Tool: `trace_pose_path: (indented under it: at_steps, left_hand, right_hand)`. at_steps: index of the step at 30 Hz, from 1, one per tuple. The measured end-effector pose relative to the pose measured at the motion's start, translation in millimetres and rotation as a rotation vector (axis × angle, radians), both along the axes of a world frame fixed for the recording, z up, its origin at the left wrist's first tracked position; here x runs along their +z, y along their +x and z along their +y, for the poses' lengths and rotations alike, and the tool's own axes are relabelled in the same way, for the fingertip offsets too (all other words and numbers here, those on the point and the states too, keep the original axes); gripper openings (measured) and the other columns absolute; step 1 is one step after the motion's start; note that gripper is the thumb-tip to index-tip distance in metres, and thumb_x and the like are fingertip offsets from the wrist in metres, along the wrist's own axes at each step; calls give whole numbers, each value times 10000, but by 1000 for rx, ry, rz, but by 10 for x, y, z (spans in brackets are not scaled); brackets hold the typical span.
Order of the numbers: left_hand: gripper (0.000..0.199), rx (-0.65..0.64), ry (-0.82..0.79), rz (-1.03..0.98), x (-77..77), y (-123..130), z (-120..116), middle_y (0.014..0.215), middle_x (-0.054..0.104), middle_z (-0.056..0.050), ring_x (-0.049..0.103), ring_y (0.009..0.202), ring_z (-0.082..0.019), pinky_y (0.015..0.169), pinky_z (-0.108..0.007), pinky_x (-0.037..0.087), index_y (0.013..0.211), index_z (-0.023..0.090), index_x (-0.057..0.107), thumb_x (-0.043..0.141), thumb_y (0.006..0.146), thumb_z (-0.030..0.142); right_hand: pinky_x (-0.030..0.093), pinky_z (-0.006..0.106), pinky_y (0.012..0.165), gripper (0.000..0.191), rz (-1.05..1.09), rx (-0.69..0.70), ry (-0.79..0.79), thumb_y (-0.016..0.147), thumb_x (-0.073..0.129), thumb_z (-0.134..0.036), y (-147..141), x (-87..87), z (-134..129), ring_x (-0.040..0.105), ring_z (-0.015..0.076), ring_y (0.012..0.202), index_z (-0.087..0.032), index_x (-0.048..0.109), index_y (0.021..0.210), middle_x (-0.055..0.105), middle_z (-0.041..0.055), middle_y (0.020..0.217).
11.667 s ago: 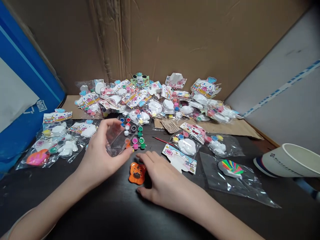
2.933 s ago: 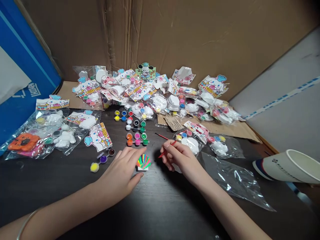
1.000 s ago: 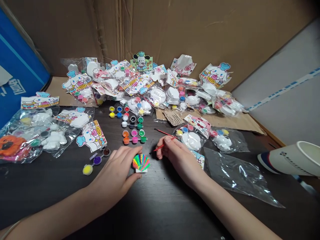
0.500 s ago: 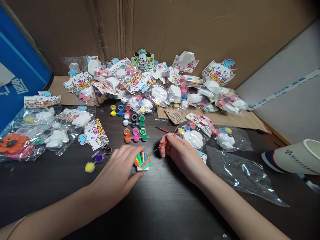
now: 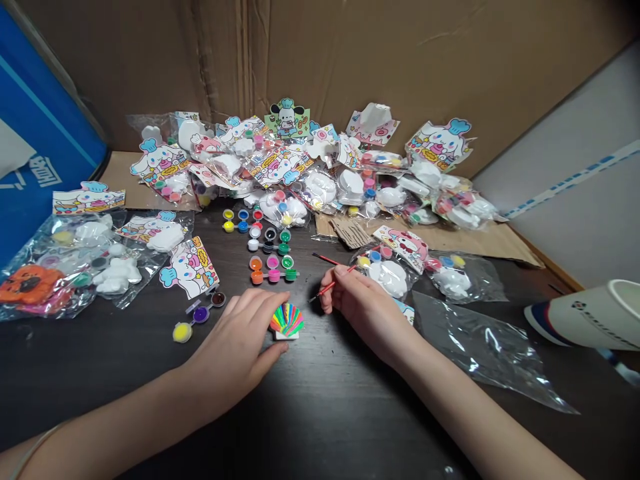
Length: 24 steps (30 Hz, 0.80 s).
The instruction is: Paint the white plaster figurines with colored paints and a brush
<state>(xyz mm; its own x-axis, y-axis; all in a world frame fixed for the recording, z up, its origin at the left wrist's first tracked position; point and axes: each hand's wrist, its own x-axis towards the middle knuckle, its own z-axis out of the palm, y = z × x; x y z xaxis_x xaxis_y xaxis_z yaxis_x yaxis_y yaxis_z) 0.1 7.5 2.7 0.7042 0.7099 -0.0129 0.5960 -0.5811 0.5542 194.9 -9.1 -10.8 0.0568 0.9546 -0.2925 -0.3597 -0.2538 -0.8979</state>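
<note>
Taking the painted shell [image 5: 287, 321] as the centre of the clock, the clearest change over the last dozen seconds is the piece in hand: an orange piece [image 5: 31, 285] lay between the hands then, and it is now far off near 9 o'clock among plastic packets, whether in or on them I cannot tell. The shell, which lay on the clear bag [image 5: 485, 353] just past 3 o'clock, now sits on the dark table [image 5: 310, 413], so work seems to have passed from one piece to the other. The left hand [image 5: 240, 333] curves in from 9 o'clock, its forefinger at the shell's top edge and thumb by the white base, apparently pinching it steady. The right hand [image 5: 357, 300], towards 3 o'clock, pinches a red brush [image 5: 326, 291]; its tip stood right by the shell's rim a second ago and is now slightly off at about 2 o'clock, touching nothing I can see, which suggests a pause between strokes. A second brush [image 5: 327, 260] lies at 1 o'clock. Also new in view is a strip of yellow, purple and brown pots [image 5: 201, 315] at 9 o'clock, beyond the left hand, while the orange, pink and green pots [image 5: 273, 274] stand uncapped just short of 12, so more colours are within reach
</note>
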Motion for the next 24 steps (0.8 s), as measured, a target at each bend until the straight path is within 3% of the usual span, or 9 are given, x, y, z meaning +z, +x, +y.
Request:
trace_pose_path:
  at_steps: [12,24]
  left_hand:
    - [394,-13,42,-20,-6,0,-2,1174,642,-126,562,1104,-290,911,-468,475,1210,182,530,551,817,163]
    - [386,-46,83,5,-20,-13,-10,1187,639,-149,555,1118,-294,913,-470,472,1227,139,515,524,842,162]
  right_hand:
    - [369,258,527,418,24,-47,-26,536,815,-494,10,28,-7,457,102,513,-176,574,659,530,-30,529]
    - [353,204,486,441,118,-97,-87,477,869,-419,24,48,8,457,69,449,-166,545,637,568,-40,456]
